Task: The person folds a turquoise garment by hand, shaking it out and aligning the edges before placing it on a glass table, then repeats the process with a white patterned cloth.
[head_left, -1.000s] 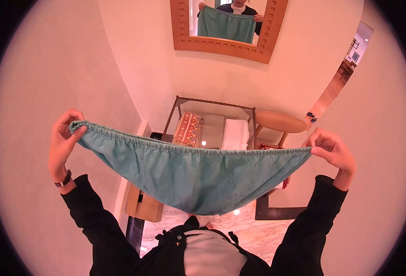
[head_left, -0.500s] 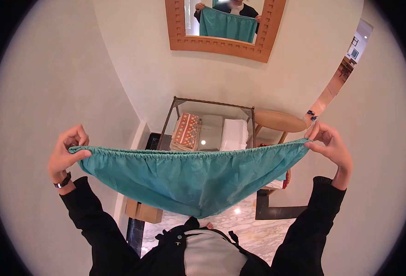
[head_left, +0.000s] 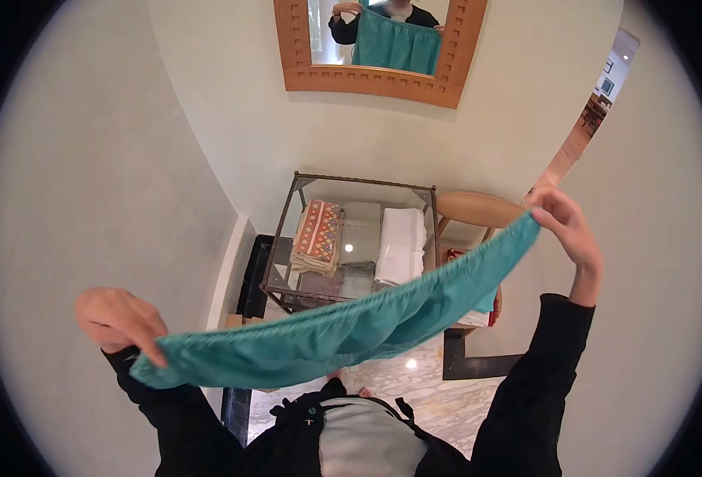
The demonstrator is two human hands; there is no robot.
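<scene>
A teal fabric cover (head_left: 343, 338) with a gathered elastic edge is stretched between my hands in front of my body. My left hand (head_left: 120, 318), lower and slightly blurred, has its fingers closed over the cover's left end; the thumb is hidden. Higher up, my right hand (head_left: 567, 226) pinches the right end between thumb and fingers. The elastic edge slants up from left to right, and the fabric sags in folds below it.
Behind the cover stands a glass-topped metal table (head_left: 367, 181) with folded patterned cloths (head_left: 316, 237) and folded white cloths (head_left: 401, 245). A wooden chair (head_left: 482, 208) is beside it. A wood-framed mirror (head_left: 371, 82) hangs above. Marble floor (head_left: 422, 389) lies below.
My left hand has dropped and turned over, lowering the left end of the cover. My right hand has risen slightly. The elastic edge has gone from nearly level to slanted.
</scene>
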